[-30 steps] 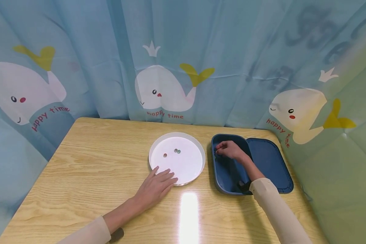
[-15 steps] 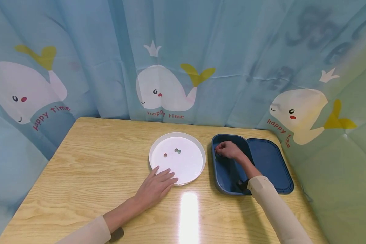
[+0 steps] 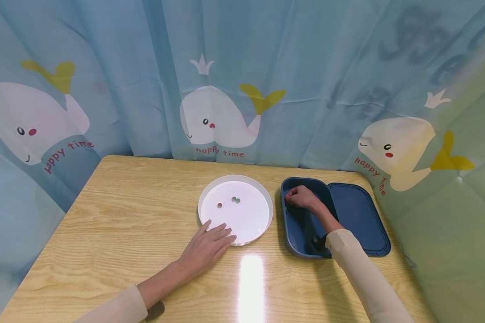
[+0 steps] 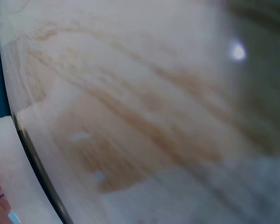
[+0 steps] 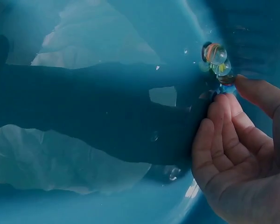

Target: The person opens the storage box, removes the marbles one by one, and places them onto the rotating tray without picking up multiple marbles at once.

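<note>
Right wrist view: a clear marble with an orange swirl (image 5: 217, 53) and a yellow-green marble (image 5: 222, 68) sit touching, just beyond the right hand's (image 5: 240, 156) fingertips; a darker bluish marble (image 5: 227, 87) ends the row, between thumb and fingertips. Being round, they point no way; the row's long axis runs beside the wall toward the fingers. Thumb and fingers close in around the bluish one, though I cannot tell whether they clamp it. The head view places them by the left wall of the blue box (image 3: 298, 231); its lid (image 3: 357, 217) lies just beside. Leftward, the left hand (image 3: 205, 250), fingers spread apart, rests at the near rim of a white tray (image 3: 250, 220) holding three marbles (image 3: 219, 205).
</note>
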The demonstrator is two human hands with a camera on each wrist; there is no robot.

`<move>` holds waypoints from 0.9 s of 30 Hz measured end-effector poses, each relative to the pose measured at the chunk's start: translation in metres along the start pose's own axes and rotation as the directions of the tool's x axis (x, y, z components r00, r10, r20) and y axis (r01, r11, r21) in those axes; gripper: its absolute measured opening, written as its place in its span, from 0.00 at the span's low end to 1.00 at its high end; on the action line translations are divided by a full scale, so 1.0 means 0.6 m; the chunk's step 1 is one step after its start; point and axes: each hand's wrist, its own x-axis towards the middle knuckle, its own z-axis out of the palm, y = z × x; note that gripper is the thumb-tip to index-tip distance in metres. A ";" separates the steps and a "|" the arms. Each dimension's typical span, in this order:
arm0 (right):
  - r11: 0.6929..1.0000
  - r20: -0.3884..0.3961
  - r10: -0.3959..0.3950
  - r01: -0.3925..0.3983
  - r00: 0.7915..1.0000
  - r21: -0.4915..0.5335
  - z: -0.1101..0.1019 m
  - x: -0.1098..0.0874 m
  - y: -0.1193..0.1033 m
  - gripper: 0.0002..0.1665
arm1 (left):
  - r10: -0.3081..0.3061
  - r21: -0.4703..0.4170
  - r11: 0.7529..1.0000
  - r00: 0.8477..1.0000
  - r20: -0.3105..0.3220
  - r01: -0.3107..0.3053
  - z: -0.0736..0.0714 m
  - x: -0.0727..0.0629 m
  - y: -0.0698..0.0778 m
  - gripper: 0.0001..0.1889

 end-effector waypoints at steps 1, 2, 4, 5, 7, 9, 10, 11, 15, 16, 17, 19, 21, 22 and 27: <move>1.000 0.000 0.008 -0.008 1.000 0.001 0.000 0.000 -0.001 0.10 | -0.001 0.000 1.000 1.000 0.001 0.001 0.000 0.000 0.000 0.14; 1.000 0.002 0.015 -0.015 1.000 0.002 0.000 0.000 -0.003 0.10 | -0.002 -0.001 1.000 1.000 0.002 0.002 0.000 0.000 0.001 0.14; 1.000 0.007 0.027 -0.027 1.000 0.004 0.000 0.001 -0.004 0.10 | -0.004 -0.001 1.000 1.000 0.004 0.004 0.000 0.000 0.001 0.14; 0.999 0.008 0.034 -0.034 0.999 0.008 0.000 0.001 -0.005 0.10 | -0.004 -0.003 1.000 1.000 0.003 0.004 0.000 0.000 0.001 0.14; 0.999 0.012 0.041 -0.041 0.999 0.015 0.000 0.001 -0.005 0.10 | -0.005 -0.006 1.000 1.000 0.004 0.005 0.000 0.000 0.002 0.14; 0.999 0.012 0.046 -0.046 0.999 0.028 0.000 0.001 -0.004 0.11 | -0.007 -0.008 1.000 1.000 0.005 0.007 0.001 0.000 0.002 0.14; 0.998 0.010 0.046 -0.047 0.999 0.037 0.000 0.000 -0.004 0.11 | -0.008 -0.009 1.000 1.000 0.007 0.008 0.001 0.000 0.002 0.13; 0.997 0.006 0.052 -0.052 0.999 0.052 0.000 0.000 -0.003 0.11 | -0.010 -0.010 1.000 1.000 0.009 0.010 0.001 0.000 0.002 0.13; 0.990 -0.018 0.069 -0.066 0.997 0.121 -0.001 -0.005 -0.003 0.11 | -0.016 -0.008 1.000 1.000 0.016 0.016 0.002 -0.001 0.002 0.14; 0.988 -0.020 0.069 -0.066 0.997 0.138 -0.002 -0.007 -0.003 0.12 | -0.016 -0.007 1.000 1.000 0.016 0.016 0.002 -0.001 0.002 0.14; 0.985 -0.027 0.078 -0.073 0.997 0.157 -0.003 -0.009 -0.003 0.11 | -0.015 -0.007 1.000 1.000 0.015 0.016 0.002 -0.001 0.002 0.14; 0.980 -0.034 0.077 -0.069 0.996 0.189 -0.005 -0.013 -0.004 0.11 | -0.013 -0.007 1.000 1.000 0.012 0.013 0.002 0.000 0.002 0.14; 0.975 -0.036 0.071 -0.062 0.997 0.215 -0.008 -0.016 -0.006 0.11 | -0.012 -0.005 1.000 1.000 0.011 0.012 0.001 0.000 0.002 0.14; 0.972 -0.038 0.065 -0.055 0.997 0.226 -0.009 -0.017 -0.006 0.10 | -0.011 -0.004 1.000 1.000 0.011 0.011 0.001 0.000 0.002 0.14; 0.965 -0.041 0.020 -0.008 0.999 0.264 -0.019 -0.022 -0.009 0.09 | -0.009 0.002 1.000 1.000 0.014 0.008 0.000 0.000 0.002 0.14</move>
